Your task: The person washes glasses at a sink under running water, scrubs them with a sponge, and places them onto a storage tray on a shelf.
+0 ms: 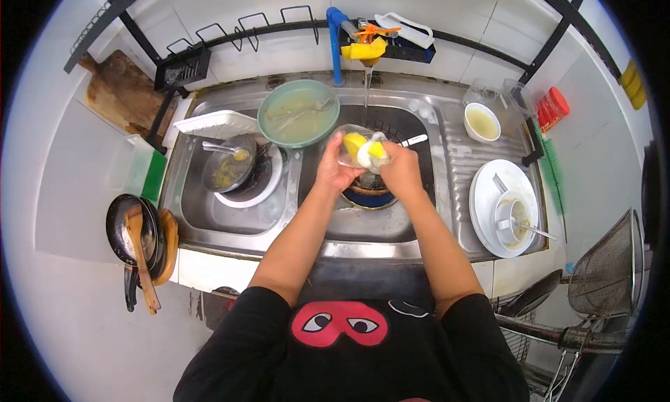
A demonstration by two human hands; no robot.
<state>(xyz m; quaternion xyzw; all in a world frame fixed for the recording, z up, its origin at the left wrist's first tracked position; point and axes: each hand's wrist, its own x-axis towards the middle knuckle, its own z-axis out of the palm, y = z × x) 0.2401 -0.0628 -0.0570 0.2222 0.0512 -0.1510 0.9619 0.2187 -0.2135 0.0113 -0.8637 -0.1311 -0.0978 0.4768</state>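
Over the right sink basin, my left hand (334, 170) is closed around a clear glass-like vessel (345, 156), whose exact kind I cannot make out. My right hand (403, 172) grips a yellow sponge (377, 150) with white suds on it, pressed against the vessel. Part of the yellow shows at the vessel's left side. Below my hands, a dark blue-rimmed dish (370, 201) lies in the basin, partly hidden. A stream of water (367, 88) runs down just behind the vessel.
A green basin (299, 114) of cloudy water holds cutlery. The left sink has a pan (229, 173) and white plate (252, 199). On the right drainboard are stacked white plates (481, 206), a cup (513, 217) and a bowl (481, 123). Frying pans (125, 227) hang at left.
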